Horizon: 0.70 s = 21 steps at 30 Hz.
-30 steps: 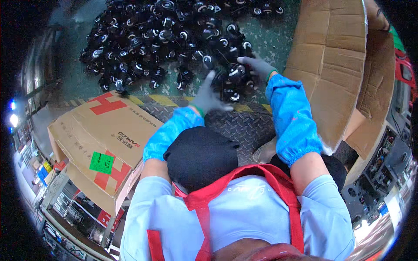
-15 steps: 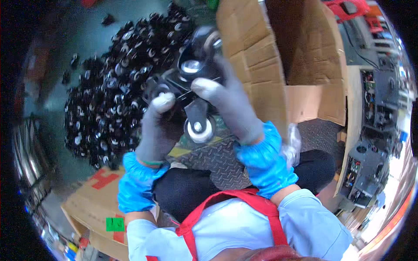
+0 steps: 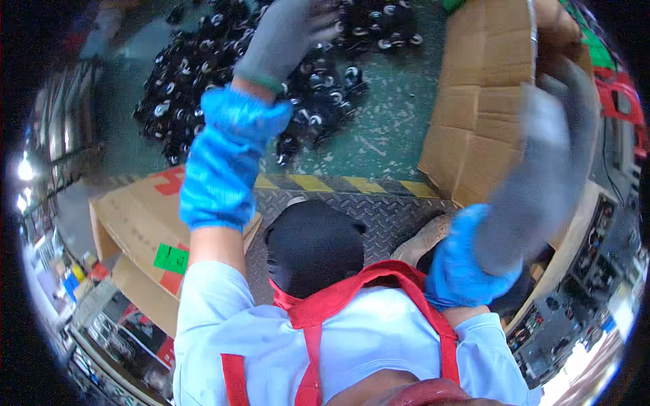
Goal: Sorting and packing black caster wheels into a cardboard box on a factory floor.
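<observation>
Many black caster wheels (image 3: 318,101) with pale metal hubs lie heaped on the green floor. My left hand (image 3: 288,34), in a grey glove, reaches out over this heap; its fingers are a little blurred but look stretched and apart, with nothing seen in them. On the right, a tall cardboard box (image 3: 474,101) stands with its flaps up. My right hand (image 3: 552,122), also gloved in grey, is at the box's opening, past the near flap. Motion smears its fingers, and I cannot make out whether it holds a caster.
A second cardboard box (image 3: 135,210) with red tape and a green label sits at my left. Yellow-black striped tape (image 3: 345,184) borders the patterned metal plate (image 3: 386,216) under me. Black parts (image 3: 562,298) lie on a board at the right.
Both hands were together in front of me holding casters. They have parted: the left moved up over the heap, the right moved right to the box. The view has shifted too.
</observation>
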Motion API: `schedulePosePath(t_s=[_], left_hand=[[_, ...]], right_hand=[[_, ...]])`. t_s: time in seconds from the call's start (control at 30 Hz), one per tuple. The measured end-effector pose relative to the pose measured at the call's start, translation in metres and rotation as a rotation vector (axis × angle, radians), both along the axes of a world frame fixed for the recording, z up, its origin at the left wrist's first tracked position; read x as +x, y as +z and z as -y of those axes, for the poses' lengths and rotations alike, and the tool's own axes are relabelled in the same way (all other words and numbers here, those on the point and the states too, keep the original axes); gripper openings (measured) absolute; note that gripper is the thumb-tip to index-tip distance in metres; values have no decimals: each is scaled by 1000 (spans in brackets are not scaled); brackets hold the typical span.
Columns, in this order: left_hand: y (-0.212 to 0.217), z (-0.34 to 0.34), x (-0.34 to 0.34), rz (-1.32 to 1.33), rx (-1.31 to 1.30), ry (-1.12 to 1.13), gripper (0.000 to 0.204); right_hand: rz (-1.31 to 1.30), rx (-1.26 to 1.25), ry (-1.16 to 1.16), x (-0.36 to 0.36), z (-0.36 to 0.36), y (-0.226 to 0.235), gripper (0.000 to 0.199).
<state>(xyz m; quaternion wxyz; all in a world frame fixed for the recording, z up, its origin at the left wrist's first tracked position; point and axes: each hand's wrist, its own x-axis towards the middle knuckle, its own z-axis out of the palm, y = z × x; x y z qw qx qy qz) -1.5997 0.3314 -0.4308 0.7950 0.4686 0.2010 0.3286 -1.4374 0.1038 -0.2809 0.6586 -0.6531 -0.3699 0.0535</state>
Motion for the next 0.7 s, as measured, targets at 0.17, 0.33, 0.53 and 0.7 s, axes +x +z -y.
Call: schedulePosePath(t_s=[0.17, 0.33, 0.53, 0.7], left_hand=[[-133, 115, -192, -1073, -81, 382, 65], [-147, 168, -192, -657, -1193, 467, 66], [-161, 126, -129, -336, -1146, 206, 66], [-197, 139, -123, -386, -362, -61, 78]], right_hand=[[-249, -756, 130, -33, -87, -210, 82], [-698, -1079, 333, -22, -111, -319, 99], [-963, -1208, 724, -46, -92, -317, 66], [-1569, -998, 750, -68, -61, -297, 53]])
